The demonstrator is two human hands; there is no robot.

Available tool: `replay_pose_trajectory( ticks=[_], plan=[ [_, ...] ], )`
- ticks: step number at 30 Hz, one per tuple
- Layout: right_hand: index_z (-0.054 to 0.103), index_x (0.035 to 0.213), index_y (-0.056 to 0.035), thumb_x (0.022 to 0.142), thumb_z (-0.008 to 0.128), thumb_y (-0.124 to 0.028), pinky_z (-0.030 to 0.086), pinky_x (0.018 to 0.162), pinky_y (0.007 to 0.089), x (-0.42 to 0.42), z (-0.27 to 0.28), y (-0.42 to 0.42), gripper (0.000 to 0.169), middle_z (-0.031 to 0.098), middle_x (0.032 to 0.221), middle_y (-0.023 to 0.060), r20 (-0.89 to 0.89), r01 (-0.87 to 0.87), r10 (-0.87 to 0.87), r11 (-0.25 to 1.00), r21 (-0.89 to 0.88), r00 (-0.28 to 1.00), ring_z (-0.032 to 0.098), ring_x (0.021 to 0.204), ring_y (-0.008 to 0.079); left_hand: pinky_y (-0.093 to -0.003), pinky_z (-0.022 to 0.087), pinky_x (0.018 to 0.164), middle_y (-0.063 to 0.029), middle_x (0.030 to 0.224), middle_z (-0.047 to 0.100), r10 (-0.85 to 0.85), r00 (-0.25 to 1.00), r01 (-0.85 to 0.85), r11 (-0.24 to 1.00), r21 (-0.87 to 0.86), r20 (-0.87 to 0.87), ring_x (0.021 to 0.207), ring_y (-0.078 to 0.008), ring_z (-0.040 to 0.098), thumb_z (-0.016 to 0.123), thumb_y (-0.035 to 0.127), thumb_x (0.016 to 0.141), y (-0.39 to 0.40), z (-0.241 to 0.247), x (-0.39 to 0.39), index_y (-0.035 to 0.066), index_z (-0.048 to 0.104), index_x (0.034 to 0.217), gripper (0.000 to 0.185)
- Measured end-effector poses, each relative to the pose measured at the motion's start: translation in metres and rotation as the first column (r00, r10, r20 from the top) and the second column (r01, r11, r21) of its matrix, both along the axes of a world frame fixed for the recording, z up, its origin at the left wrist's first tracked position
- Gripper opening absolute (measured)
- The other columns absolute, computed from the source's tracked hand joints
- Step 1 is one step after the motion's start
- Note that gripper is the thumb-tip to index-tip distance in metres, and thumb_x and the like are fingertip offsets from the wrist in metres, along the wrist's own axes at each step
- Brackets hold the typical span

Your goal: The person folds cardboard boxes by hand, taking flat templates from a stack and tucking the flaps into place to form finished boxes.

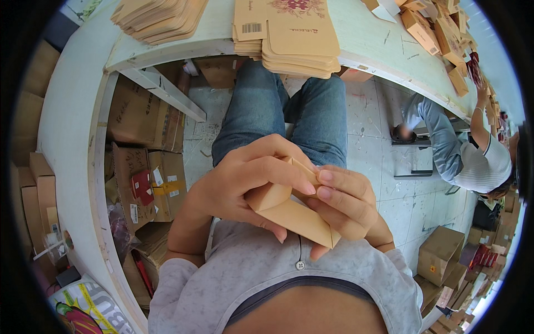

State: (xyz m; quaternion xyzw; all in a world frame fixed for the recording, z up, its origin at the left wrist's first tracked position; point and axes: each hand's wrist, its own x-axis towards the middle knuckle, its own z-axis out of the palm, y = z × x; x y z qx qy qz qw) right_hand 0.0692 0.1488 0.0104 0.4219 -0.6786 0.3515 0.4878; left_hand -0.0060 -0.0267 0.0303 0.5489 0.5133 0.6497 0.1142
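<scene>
A small kraft paperboard box (292,219), partly folded, is between my two hands above my lap. Its end facing up is uncovered, and a flap stands up at the far side. My left hand (250,179) wraps around the box's left end, with the thumb below and the index finger bent over the flap. At the right end, my right hand (346,200) pinches the far edge between its fingers, and its thumb shows under the near corner. The fingers hide part of the inside of the box.
A stack of flat printed box blanks (300,46) overhangs the front edge of the white table (217,37). Another stack of blanks (162,18) lies left of it. Folded boxes (421,31) are heaped at the right. A co-worker (479,163) sits there. Cardboard cartons (135,115) stand below.
</scene>
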Motion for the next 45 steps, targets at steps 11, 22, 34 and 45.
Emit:
replay_pose_trajectory(
  ticks=[11, 22, 34, 45],
  plan=[
    [0.052, 0.095, 0.0065, 0.074, 0.065, -0.019, 0.048, 0.063, 0.0361, 0.019, 0.011, 0.011, 0.035, 0.058, 0.091, 0.0245, 0.615, -0.017, 0.263, 0.927, -0.375, 0.743, 0.06, 0.074, 0.0299, -0.0279, 0.047, 0.071, -0.0131, 0.101, 0.054, 0.111, 0.994, -0.111, 0.99, 0.085, 0.001, 0.084, -0.0205, 0.057, 0.081, 0.028, 0.058, -0.003, -0.006, -0.001, 0.008, 0.059, 0.098, 0.05],
    [0.055, 0.078, 0.0056, 0.08, 0.042, -0.012, 0.037, 0.058, 0.029, -0.002, 0.004, -0.016, 0.022, 0.051, 0.074, 0.014, 0.49, 0.037, 0.43, 0.722, -0.691, 0.759, 0.047, 0.064, 0.0183, -0.0308, 0.045, 0.075, -0.0151, 0.102, 0.053, 0.165, 0.986, -0.164, 0.982, 0.098, -0.004, 0.088, -0.0234, 0.054, 0.081, 0.024, 0.06, 0.005, -0.006, 0.004, 0.006, 0.053, 0.106, 0.057],
    [0.049, 0.086, 0.0034, 0.089, 0.042, -0.023, 0.042, 0.065, 0.0296, -0.014, -0.009, 0.03, 0.028, 0.054, 0.077, 0.0142, 0.49, 0.135, 0.553, 0.56, -0.818, 0.674, 0.051, 0.071, 0.0197, -0.0421, 0.04, 0.09, -0.0141, 0.107, 0.047, 0.04, 0.96, -0.176, 0.855, 0.488, 0.277, 0.099, -0.0299, 0.05, 0.077, 0.011, 0.065, 0.005, -0.016, -0.002, 0.009, 0.044, 0.106, 0.053],
    [0.054, 0.095, 0.0027, 0.084, 0.05, -0.018, 0.049, 0.064, 0.0285, 0.046, -0.068, 0.062, 0.024, 0.06, 0.088, 0.0148, 0.168, 0.081, 0.984, 0.173, -0.982, -0.065, 0.059, 0.073, 0.0163, -0.0441, 0.043, 0.089, -0.0109, 0.105, 0.043, 0.08, 0.916, -0.224, 0.916, 0.334, 0.394, 0.105, -0.0265, 0.05, 0.072, 0.007, 0.068, 0.005, -0.013, 0.005, 0.006, 0.047, 0.116, 0.054]
  ],
)
